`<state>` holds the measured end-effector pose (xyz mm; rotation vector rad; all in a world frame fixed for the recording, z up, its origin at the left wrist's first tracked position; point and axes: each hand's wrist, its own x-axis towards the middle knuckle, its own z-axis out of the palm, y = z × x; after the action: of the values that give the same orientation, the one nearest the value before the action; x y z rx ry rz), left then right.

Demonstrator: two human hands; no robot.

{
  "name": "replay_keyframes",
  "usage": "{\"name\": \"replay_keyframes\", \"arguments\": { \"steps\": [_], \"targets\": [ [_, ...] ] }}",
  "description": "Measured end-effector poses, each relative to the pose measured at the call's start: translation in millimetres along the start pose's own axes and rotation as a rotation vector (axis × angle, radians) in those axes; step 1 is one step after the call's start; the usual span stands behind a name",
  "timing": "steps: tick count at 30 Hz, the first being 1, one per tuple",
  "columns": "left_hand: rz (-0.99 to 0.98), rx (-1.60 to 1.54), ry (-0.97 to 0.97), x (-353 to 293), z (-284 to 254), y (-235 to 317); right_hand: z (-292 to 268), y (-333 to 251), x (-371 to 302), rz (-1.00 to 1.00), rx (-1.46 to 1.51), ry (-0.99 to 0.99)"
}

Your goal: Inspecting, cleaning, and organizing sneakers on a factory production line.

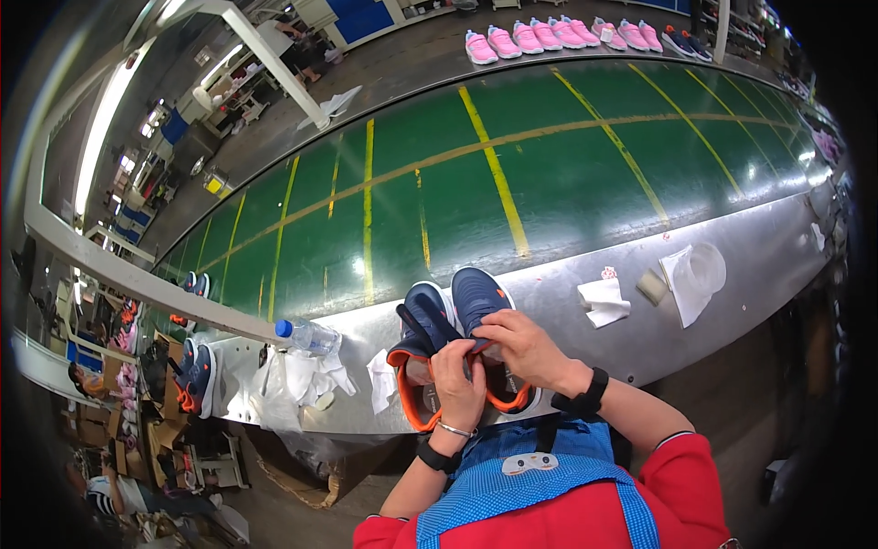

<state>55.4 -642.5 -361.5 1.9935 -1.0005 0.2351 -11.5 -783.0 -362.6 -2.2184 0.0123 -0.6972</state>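
A pair of navy sneakers with orange lining and white soles stands on the metal ledge [549, 339] in front of me, toes pointing away. My left hand [457, 384] and my right hand [526, 348] meet at the opening of the right-hand sneaker [476, 295]. The fingers of both are bent and pinch its upper near the tongue. Close beside it, touching, is the left-hand sneaker [425, 316], its dark strap showing across the top. My left hand partly covers the inner side of both openings. Exactly what edge the fingertips hold is hard to make out.
Beyond the ledge runs a green conveyor belt [439, 201] with yellow lines. A blue-capped bottle [311, 337] and white cloths [311, 377] lie left; a folded white cloth [604, 302] and a tape roll [700, 279] lie right. Pink sneakers [549, 35] line the far edge. A metal frame [165, 293] crosses left.
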Motion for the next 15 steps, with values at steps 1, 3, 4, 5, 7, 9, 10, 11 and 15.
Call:
{"name": "replay_keyframes", "arguments": {
  "steps": [1,3,4,5,7,9,10,11,15],
  "targets": [
    [-0.008,-0.003,0.009,0.0,-1.4,-1.5,-0.9,3.7,-1.9,0.010,0.042,-0.018],
    [0.112,0.075,-0.055,-1.4,-1.3,-2.6,-3.2,8.7,-6.3,-0.018,0.005,-0.023],
    [0.108,0.055,-0.058,-1.3,-2.3,-0.7,-3.7,8.7,-7.3,-0.051,-0.022,-0.014],
    [0.105,0.050,-0.053,-2.2,-2.6,-2.7,-3.2,7.7,-6.9,-0.086,-0.048,-0.004],
    [0.117,0.042,-0.058,-5.6,-3.0,-8.1,0.3,3.1,-8.0,-0.028,-0.020,0.025],
    [0.135,0.053,-0.072,-6.6,-3.3,-12.8,1.6,2.0,-12.9,0.034,0.000,0.058],
    [0.155,0.073,-0.091,-6.4,-2.7,-14.2,2.3,3.2,-16.7,0.107,0.065,0.098],
    [0.154,0.066,-0.089,-5.4,-2.2,-11.8,2.0,4.4,-19.4,0.181,0.131,0.140],
    [0.116,0.164,-0.137,0.8,-4.3,1.9,-4.1,7.8,-24.9,0.057,0.006,0.063]
  ]
}}
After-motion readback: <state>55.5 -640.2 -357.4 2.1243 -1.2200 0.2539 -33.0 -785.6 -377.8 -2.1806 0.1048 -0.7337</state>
